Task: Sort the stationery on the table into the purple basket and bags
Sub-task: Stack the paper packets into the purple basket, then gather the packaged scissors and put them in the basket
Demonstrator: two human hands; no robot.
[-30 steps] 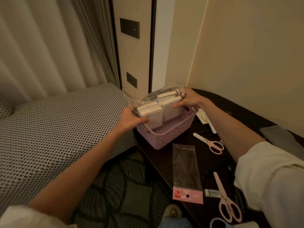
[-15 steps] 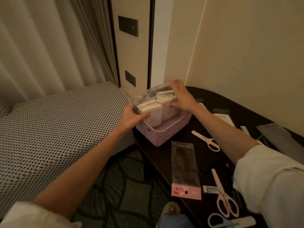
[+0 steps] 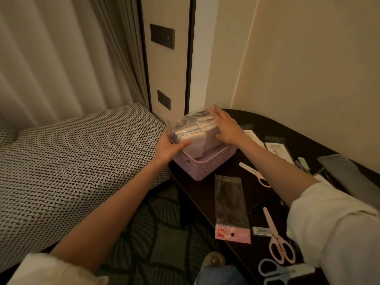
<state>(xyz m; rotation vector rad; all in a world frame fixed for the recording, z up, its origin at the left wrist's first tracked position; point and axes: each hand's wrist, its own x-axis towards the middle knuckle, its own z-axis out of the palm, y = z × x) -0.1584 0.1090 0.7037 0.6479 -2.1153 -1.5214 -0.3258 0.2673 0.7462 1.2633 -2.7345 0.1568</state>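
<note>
Head view: a dark, curved-edged table [image 3: 205, 194] fills the right side, set in a corner against a cream wall. At its far left end stands the purple basket [image 3: 207, 164], a perforated plastic tub. A clear plastic bag of white boxes [image 3: 193, 138] sits upright in it, its top well above the rim.

The left hand [image 3: 168, 148] grips the bag's near left corner, thumb across the front of the nearest box and fingers curled behind. The right hand [image 3: 225, 128] lies flat against the bag's right side with fingers straight and spread, pressing on it rather than closing round it.

Near the basket, toward the viewer, an empty clear sleeve with a pink header card [image 3: 230, 208] lies flat on the table. Right of it, a small white eraser [image 3: 262, 231] rests just beside pink scissors [image 3: 277, 241], and blue scissors [image 3: 275, 271] lie at the near edge. A second pair of pink-and-white scissors [image 3: 254, 173] lies further back, partly hidden under the right forearm. More packaged items in clear sleeves [image 3: 275, 148] lie at the far right of the table, along with a grey flat pouch [image 3: 347, 173]; what the sleeves contain is too small to tell.

Left of the table is a seat with black-and-white woven upholstery [image 3: 72, 161], with pale curtains [image 3: 51, 68] behind it. Two dark wall plates [image 3: 162, 36] sit on the panel beyond the basket.
</note>
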